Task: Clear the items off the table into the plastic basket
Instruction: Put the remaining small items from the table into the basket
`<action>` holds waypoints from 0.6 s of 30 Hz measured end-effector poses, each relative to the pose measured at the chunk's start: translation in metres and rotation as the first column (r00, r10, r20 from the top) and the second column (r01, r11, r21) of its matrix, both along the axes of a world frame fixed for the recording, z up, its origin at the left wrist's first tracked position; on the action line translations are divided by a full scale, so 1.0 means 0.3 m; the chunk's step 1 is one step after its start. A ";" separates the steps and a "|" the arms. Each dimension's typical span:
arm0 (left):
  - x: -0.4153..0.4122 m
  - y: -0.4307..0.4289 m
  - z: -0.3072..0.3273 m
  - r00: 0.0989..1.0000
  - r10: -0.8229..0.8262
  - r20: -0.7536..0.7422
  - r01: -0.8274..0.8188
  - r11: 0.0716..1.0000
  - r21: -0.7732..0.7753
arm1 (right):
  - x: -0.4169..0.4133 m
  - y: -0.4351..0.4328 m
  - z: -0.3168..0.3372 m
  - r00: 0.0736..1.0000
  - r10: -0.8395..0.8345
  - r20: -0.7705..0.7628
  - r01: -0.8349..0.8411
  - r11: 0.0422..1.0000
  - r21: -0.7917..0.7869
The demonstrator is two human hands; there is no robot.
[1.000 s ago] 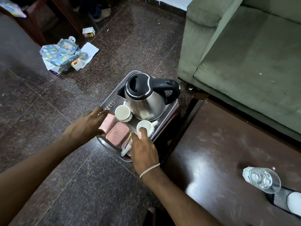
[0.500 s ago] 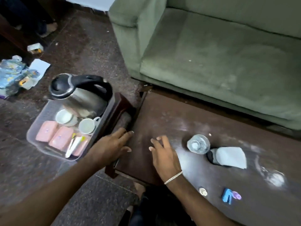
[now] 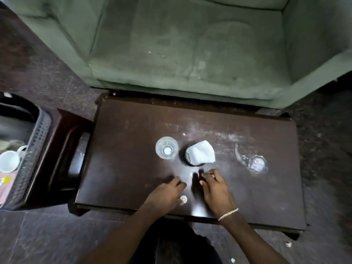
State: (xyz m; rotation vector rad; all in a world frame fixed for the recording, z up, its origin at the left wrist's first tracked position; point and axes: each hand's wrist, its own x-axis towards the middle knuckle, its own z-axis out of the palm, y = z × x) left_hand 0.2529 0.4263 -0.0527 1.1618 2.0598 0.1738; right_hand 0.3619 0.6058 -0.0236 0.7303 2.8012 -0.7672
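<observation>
On the dark wooden table [image 3: 123,149] stand a clear glass [image 3: 166,150] and a black round holder with a white tissue [image 3: 201,155]. Another clear glass [image 3: 256,163] lies on its side at the right. A small white cap [image 3: 184,200] rests near the front edge, right beside my left hand [image 3: 164,195], which hovers low with loose fingers and holds nothing. My right hand [image 3: 217,189] is just right of it, fingers curled down at the tabletop; what lies under it is hidden. The plastic basket [image 3: 36,149] sits at the far left, holding a white cup [image 3: 8,161].
A dark wooden stool [image 3: 62,149] stands between the basket and the table. A green sofa [image 3: 181,44] runs along the table's far side. Dark stone floor [image 3: 38,235] surrounds everything. White dust streaks mark the tabletop.
My view has swung right from the basket to the table. Both hands left the basket, crossed the table's left end and now hover near the front middle, by the white cap.
</observation>
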 end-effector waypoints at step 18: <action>0.110 0.066 -0.144 0.999 0.010 0.032 -0.009 0.999 -0.041 | 0.233 0.146 -0.213 0.967 0.067 0.244 -0.055 0.997 -0.054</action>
